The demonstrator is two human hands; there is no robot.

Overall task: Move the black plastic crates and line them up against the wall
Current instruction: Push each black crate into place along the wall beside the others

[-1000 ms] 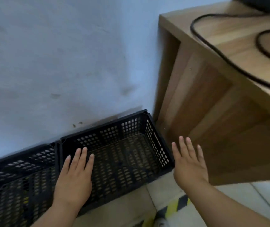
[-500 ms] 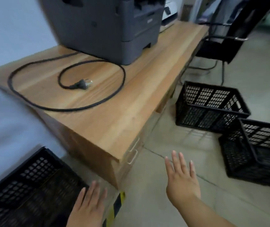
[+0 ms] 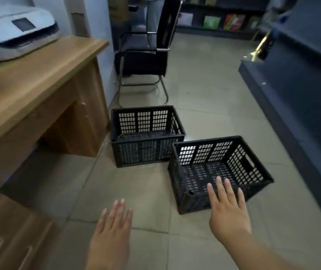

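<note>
Two black perforated plastic crates stand on the tiled floor. The nearer crate (image 3: pixel 233 162) sits at an angle in the middle right. The farther crate (image 3: pixel 146 151) stands behind it to the left, close to the desk's end. My right hand (image 3: pixel 227 213) hovers with fingers spread and straight over the near rim of the nearer crate, holding nothing. My left hand (image 3: pixel 111 232) is stretched out flat above bare floor to the crate's left, also empty.
A wooden desk (image 3: pixel 39 84) with a printer (image 3: pixel 15 32) runs along the left. A black metal-framed chair (image 3: pixel 146 55) stands behind the farther crate. A dark counter (image 3: pixel 301 94) lines the right side. Shelving crosses the far end.
The view has swung right, from the crates at the wall past the desk to two crates on the open floor. Both hands stayed flat; the right one now hovers over the nearer crate.
</note>
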